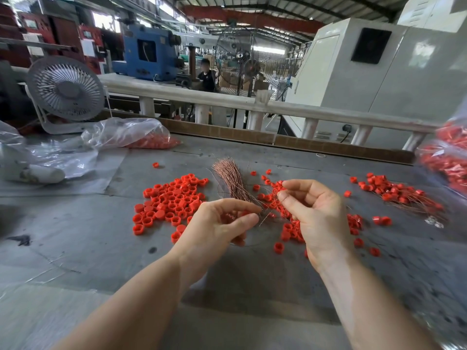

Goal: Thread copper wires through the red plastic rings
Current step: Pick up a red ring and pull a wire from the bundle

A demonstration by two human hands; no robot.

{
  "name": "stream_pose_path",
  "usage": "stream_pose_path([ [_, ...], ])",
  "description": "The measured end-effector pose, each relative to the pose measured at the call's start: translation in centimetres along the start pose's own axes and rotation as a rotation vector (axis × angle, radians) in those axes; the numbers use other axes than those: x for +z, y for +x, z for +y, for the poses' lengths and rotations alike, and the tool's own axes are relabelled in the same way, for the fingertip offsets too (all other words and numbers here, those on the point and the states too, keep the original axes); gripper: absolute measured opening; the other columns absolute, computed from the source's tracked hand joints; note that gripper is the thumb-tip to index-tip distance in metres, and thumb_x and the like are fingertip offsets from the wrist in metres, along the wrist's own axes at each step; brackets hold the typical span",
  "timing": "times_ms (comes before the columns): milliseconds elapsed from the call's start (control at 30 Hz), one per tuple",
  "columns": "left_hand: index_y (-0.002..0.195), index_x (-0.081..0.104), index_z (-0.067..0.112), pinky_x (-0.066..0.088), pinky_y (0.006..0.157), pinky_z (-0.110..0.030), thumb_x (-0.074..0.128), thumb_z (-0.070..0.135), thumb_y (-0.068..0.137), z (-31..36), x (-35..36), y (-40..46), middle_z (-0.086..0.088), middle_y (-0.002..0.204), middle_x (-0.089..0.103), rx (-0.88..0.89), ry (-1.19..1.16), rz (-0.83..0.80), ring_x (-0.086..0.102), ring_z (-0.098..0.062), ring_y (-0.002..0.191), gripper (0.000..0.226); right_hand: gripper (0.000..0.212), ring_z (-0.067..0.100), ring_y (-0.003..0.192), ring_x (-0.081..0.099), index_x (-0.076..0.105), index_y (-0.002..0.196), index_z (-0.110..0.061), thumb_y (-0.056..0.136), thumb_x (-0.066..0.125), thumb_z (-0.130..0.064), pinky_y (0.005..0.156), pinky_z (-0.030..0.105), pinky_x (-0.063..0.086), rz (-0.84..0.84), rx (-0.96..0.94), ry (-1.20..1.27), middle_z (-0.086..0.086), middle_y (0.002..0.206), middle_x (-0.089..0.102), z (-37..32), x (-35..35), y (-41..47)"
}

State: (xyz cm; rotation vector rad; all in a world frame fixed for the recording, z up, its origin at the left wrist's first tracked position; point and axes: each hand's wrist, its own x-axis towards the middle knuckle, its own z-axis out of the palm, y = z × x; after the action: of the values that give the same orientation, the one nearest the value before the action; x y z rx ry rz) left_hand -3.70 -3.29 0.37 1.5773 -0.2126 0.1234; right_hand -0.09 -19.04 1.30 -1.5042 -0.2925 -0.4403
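From here, whatever the left hand (222,221) pinches is too thin and blurred to tell, and so is the grip of the right hand (310,213). Right of the copper wire bundle (228,176), the bags of red rings (449,157) smear and run off the frame's edge. Left of that bundle, the white object (30,170) under the plastic sheet (63,154) stays unclear.

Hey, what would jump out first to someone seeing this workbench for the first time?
Bright red plastic rings scattered in piles across the grey table, the largest left of centre. Behind the left hand and right hand, a copper wire bundle fans out. A white fan stands far left.
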Motion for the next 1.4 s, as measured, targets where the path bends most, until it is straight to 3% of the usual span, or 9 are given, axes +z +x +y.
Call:
stream_pose_path([
  [267,0.086,0.074,0.019,0.048,0.055,-0.019,0.059,0.005,0.088,0.3,0.2,-0.4,0.002,0.059,0.053,-0.026,-0.044,-0.204,0.050,-0.009,0.054,0.021,0.021,-0.003,0.064,0.062,0.067,0.075,-0.018,0.077,0.070,0.003,0.059,0.008,0.047,0.074,0.021,-0.117,-0.012,0.063,0.068,0.2,-0.2,0.0],
  [367,0.079,0.068,0.014,0.047,0.053,-0.019,0.057,0.005,0.089,0.3,0.4,-0.4,0.007,0.056,0.052,-0.058,-0.041,-0.238,0.048,-0.007,0.052,0.018,0.022,-0.003,0.064,0.062,0.067,0.075,-0.019,0.078,0.069,0.003,0.049,0.010,0.047,0.066,0.023,-0.139,-0.012,0.064,0.068,0.0,-0.2,-0.1],
  [533,0.074,0.060,0.009,0.047,0.047,-0.020,0.051,0.005,0.088,0.6,-0.1,0.2,0.003,0.056,0.050,-0.159,-0.328,-0.100,0.044,-0.007,0.046,0.017,0.021,-0.003,0.051,0.054,0.069,0.072,-0.018,0.080,0.067,0.001,0.046,0.008,0.040,0.032,0.081,-0.102,-0.009,0.060,0.066,-0.3,-0.1,-0.1],
  [667,0.071,0.060,0.008,0.046,0.043,-0.020,0.048,0.005,0.090,0.7,-0.4,0.5,0.000,0.062,0.049,-0.204,-0.503,0.016,0.043,-0.007,0.044,0.023,0.021,0.003,0.052,0.046,0.069,0.067,-0.016,0.081,0.066,-0.001,0.044,0.013,0.036,-0.074,0.269,0.015,-0.007,0.059,0.061,-0.4,-0.1,0.0],
  [900,0.072,0.061,0.008,0.047,0.042,-0.020,0.047,0.007,0.092,0.8,-0.5,0.7,-0.001,0.063,0.050,-0.235,-0.577,0.076,0.045,-0.006,0.043,0.024,0.016,0.004,0.055,0.055,0.065,0.074,-0.013,0.084,0.060,-0.001,0.046,0.014,0.038,-0.186,0.371,0.139,0.000,0.066,0.067,-0.7,-0.2,0.0],
  [1033,0.070,0.062,0.007,0.047,0.041,-0.019,0.046,0.004,0.093,0.8,-0.5,0.8,-0.006,0.065,0.062,-0.249,-0.644,0.105,0.047,-0.007,0.042,0.028,0.002,0.005,0.049,0.050,0.065,0.069,-0.014,0.068,0.067,-0.013,0.044,0.014,0.038,-0.210,0.427,0.200,0.000,0.059,0.062,-0.8,-0.4,0.1],
  [1133,0.078,0.057,0.005,0.048,0.041,-0.018,0.043,0.005,0.094,0.8,-0.7,0.9,-0.011,0.072,0.070,-0.271,-0.710,0.082,0.047,-0.007,0.041,0.021,0.009,0.006,0.047,0.043,0.064,0.066,-0.013,0.061,0.068,-0.019,0.043,0.015,0.035,-0.223,0.452,0.207,-0.001,0.055,0.056,-0.9,-0.5,0.1],
  [1267,0.079,0.056,0.005,0.044,0.038,-0.017,0.042,0.004,0.094,0.8,-1.1,1.1,-0.006,0.063,0.059,-0.283,-0.781,0.065,0.044,-0.007,0.040,0.020,0.013,0.007,0.045,0.037,0.061,0.069,-0.009,0.061,0.067,-0.018,0.042,0.016,0.031,-0.207,0.475,0.230,-0.002,0.051,0.049,-0.8,-0.6,0.3],
  [1400,0.076,0.055,0.006,0.041,0.036,-0.017,0.041,0.003,0.094,0.6,-1.3,1.2,-0.002,0.056,0.050,-0.279,-0.758,0.112,0.042,-0.006,0.039,0.023,0.006,0.006,0.046,0.042,0.063,0.070,-0.009,0.066,0.065,-0.013,0.041,0.014,0.035,-0.152,0.467,0.305,-0.001,0.053,0.051,-0.8,-1.0,0.4],
])
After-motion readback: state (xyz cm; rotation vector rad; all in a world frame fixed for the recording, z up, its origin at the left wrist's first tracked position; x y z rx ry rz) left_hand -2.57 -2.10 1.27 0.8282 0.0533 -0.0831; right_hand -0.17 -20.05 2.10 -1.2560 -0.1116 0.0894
